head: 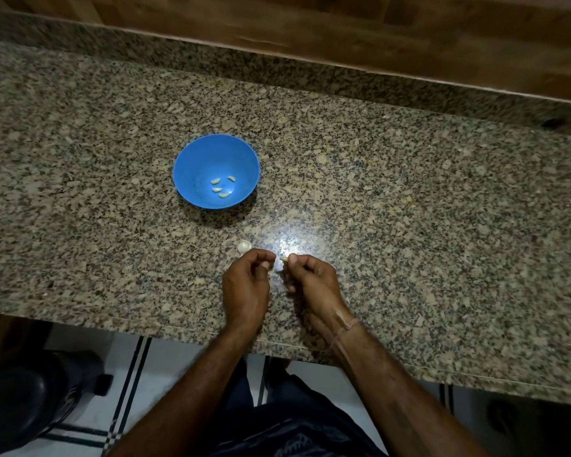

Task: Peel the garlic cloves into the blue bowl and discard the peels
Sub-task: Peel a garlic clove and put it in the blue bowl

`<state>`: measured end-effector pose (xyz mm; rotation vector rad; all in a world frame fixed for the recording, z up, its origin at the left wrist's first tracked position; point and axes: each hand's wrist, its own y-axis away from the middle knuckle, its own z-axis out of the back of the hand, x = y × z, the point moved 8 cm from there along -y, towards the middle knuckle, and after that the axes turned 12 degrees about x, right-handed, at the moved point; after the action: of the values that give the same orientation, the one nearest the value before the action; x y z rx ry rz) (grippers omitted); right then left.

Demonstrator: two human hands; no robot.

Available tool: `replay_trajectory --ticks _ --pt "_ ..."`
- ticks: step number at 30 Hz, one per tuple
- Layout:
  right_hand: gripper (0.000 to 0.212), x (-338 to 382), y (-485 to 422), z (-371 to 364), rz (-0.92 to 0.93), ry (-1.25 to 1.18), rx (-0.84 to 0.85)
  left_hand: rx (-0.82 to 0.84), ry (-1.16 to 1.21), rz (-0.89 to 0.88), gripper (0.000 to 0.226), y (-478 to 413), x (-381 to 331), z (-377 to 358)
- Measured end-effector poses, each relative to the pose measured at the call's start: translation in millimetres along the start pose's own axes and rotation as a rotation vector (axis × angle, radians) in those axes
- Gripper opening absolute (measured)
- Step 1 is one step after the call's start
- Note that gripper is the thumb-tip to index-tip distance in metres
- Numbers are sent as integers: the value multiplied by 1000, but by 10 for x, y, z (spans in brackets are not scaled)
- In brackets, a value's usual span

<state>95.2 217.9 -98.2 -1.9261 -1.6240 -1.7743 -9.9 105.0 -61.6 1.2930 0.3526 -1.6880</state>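
Observation:
A blue bowl (192,166) stands on the speckled granite counter (409,225) and holds several peeled garlic cloves (222,187). An unpeeled piece of garlic (244,247) lies on the counter just beyond my left hand (246,286). The fingers of that hand are curled; whether they pinch a bit of peel I cannot tell. Beside it, a few centimetres apart, my right hand (310,278) pinches a small garlic clove (283,258) between thumb and fingertips. Both hands hover near the counter's front edge.
A wooden wall panel (376,34) runs behind the counter's raised back edge. Below the front edge I see tiled floor (165,367) and a dark round object (23,400) at lower left. A bright light glare sits on the granite just beyond my hands.

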Motion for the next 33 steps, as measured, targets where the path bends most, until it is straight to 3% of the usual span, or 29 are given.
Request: replay_trajectory --ticks 9,13,18,22,28,33 --pt "28 35 14 -26 -23 0 34 60 -10 -90 9 7 -171 -10" --pt "31 70 38 -50 30 32 61 35 -34 -21 6 -17 -88 4" --pt "9 181 42 -39 172 182 117 47 -65 36 11 -6 -95 -15" --pt "9 222 11 -42 187 281 116 50 -127 63 10 -4 -118 -21" --pt "13 71 -25 -10 2 -64 93 91 -188 1 11 -38 -121 -60" --pt "13 93 -36 4 -41 -113 98 117 -39 -118 23 -13 -197 -72"
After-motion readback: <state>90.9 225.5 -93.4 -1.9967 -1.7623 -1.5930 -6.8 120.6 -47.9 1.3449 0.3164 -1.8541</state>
